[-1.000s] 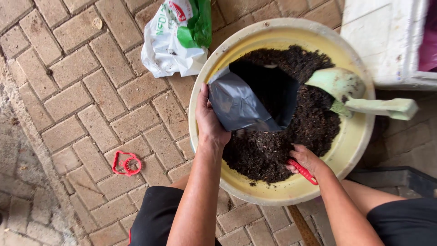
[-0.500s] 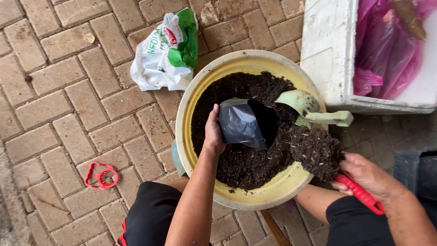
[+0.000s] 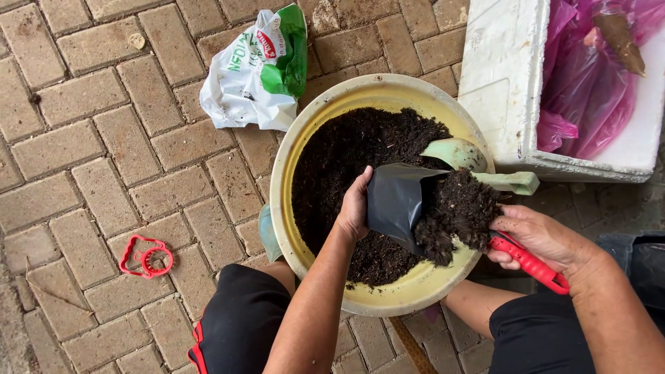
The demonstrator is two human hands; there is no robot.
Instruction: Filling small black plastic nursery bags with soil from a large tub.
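The left hand (image 3: 355, 208) holds a small black plastic bag (image 3: 398, 201) open, fingers pinched on its edge, over a big round yellow bowl (image 3: 291, 159) of dark soil (image 3: 346, 152). The right hand (image 3: 540, 239) grips a red-handled scoop (image 3: 530, 263) heaped with soil at the bag's mouth.

Left hand (image 3: 355, 208) reaching forward, forearm extended up from bottom, fingers curled, thumb on top, pinching. Right hand (image 3: 537, 239) at right, wrist bent inward, fingers wrapped in a closed grasp, knuckles up, forearm angling in from lower right corner.
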